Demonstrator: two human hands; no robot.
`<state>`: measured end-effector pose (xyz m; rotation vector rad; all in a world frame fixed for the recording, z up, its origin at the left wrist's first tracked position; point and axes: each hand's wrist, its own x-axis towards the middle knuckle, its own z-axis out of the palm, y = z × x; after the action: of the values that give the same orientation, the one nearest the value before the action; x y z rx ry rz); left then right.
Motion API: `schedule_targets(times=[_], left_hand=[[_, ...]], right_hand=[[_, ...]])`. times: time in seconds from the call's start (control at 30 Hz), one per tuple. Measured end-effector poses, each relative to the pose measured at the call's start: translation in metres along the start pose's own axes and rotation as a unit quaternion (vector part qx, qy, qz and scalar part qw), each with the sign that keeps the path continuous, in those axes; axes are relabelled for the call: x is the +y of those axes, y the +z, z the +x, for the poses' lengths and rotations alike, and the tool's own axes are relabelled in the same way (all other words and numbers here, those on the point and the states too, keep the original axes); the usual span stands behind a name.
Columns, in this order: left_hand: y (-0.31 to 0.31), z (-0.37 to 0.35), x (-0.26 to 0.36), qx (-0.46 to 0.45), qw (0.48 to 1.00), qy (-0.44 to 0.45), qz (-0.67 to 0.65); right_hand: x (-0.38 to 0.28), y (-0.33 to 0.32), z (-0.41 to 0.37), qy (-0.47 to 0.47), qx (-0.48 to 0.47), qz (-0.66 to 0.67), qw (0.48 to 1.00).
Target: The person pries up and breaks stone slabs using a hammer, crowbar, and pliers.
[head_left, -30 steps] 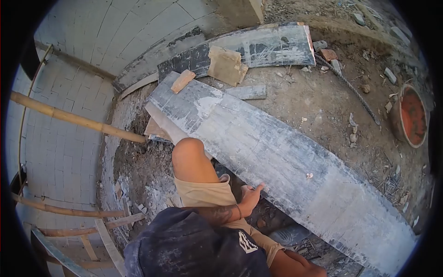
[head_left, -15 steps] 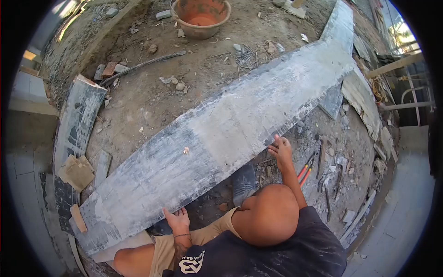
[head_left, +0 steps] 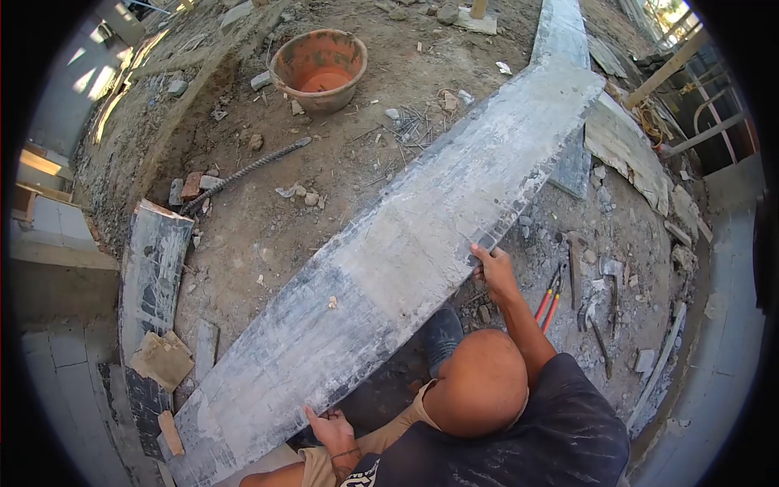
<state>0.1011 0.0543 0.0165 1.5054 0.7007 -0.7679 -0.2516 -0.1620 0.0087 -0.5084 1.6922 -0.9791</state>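
Observation:
A long, grey, cement-crusted wooden board (head_left: 406,243) lies diagonally in front of me, from lower left to upper right. Its near edge is in my right hand (head_left: 497,270), thumb on top and fingers curled at the underside. Further down the same edge, my left hand (head_left: 331,430) has its thumb against the board and its fingers bent below the rim, partly hidden. A small pale chip (head_left: 332,302) rests on the board's surface. My bent knee (head_left: 479,385) is beside the near edge, between my arms.
Pliers with red handles (head_left: 548,302) and a hammer (head_left: 574,272) lie on the rubble at right. An orange bucket (head_left: 320,93) stands at the back, near a piece of twisted rope (head_left: 251,170). Another board (head_left: 154,260) is at left, with broken tile-like pieces (head_left: 162,359) on it.
The view has shifted, so the bucket and surroundings appear lower. My right hand's fingers have closed more firmly around the board's edge. My left hand stays at the near edge.

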Motion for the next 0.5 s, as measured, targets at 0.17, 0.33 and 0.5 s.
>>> schedule_targets(times=[0.17,0.33,0.5], left_hand=[[0.024,-0.044,0.04,0.0,0.988,0.147,0.036],[0.065,-0.068,0.066,0.007,0.968,0.249,0.038],[0.07,-0.048,0.06,-0.017,0.954,0.297,0.039]], right_hand=[[-0.049,0.012,-0.001,-0.079,0.045,-0.059,0.994],[-0.071,0.015,0.062,-0.169,0.058,-0.054,0.983],[-0.101,0.036,0.038,-0.164,0.069,-0.041,0.983]])
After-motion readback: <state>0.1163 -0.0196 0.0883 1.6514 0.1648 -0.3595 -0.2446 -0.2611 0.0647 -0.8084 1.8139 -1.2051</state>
